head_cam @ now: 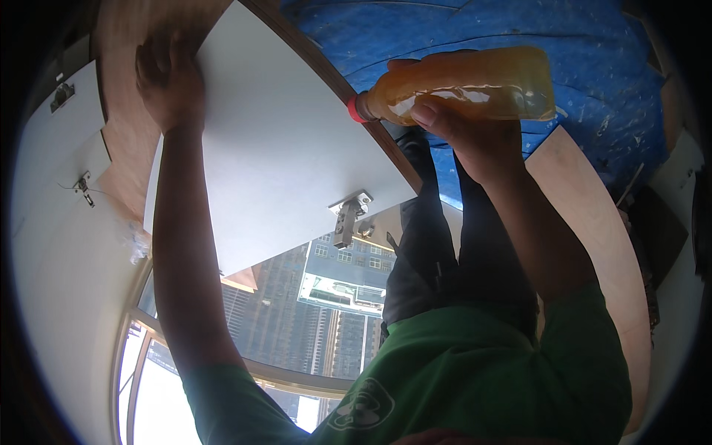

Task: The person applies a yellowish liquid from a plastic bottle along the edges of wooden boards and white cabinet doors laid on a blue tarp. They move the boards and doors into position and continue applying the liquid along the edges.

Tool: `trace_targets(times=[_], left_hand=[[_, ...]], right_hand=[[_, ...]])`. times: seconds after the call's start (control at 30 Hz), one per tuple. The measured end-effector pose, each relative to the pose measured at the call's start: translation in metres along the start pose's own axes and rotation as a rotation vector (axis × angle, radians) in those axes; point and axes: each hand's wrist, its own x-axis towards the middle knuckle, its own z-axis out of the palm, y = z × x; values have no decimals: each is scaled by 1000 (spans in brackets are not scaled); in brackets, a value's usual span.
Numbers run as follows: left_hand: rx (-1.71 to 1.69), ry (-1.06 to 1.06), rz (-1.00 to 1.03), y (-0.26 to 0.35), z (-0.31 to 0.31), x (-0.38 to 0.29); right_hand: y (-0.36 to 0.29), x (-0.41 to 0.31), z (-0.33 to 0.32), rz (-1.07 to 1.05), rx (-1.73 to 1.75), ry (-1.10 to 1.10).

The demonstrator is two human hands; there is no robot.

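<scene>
My right hand [473, 133] grips a clear plastic bottle [473, 83] of amber liquid, with the thumb across its near side. The bottle lies nearly level, and its red collar [358, 108] is at the brown edge [334, 78] of a white cabinet door panel [272, 128]; whether they touch cannot be told. A metal concealed hinge [349, 214] is fixed near the panel's lower corner. At the panel's left edge is my left hand [171, 89], its fingers bent and blurred over a wood-coloured surface. Its grip on the panel is unclear.
Blue sheeting [601, 72] spreads beyond my legs [423, 233]. More white panels with hinges [83, 186] stand at the left. A pale wooden board [595, 222] lies to the right. Window glass [278, 311] shows tall buildings outside. A crumpled clear plastic piece [137, 243] is beside my left forearm.
</scene>
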Motion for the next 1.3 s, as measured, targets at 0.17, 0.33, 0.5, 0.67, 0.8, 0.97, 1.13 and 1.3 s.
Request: trace_targets(times=[0.17, 0.33, 0.5, 0.67, 0.8, 0.97, 1.13, 1.3], left_hand=[[49, 29, 51, -1, 0, -2], [116, 38, 179, -17, 4, -1], [42, 17, 93, -6, 2, -2], [4, 13, 43, -3, 0, -1], [-9, 24, 19, -6, 1, 0], [-21, 16, 0, 1, 0, -2], [-24, 23, 9, 0, -1, -2], [-8, 29, -21, -2, 0, -1]], right_hand=[[10, -33, -24, 32, 52, -54], [9, -14, -18, 32, -126, -8], [3, 6, -7, 56, -152, 38], [14, -35, -18, -3, 130, 83], [17, -42, -37, 55, 15, -42], [17, -25, -28, 87, 35, 36], [18, -57, -52, 122, 21, -22], [12, -53, -54, -4, 236, 41]])
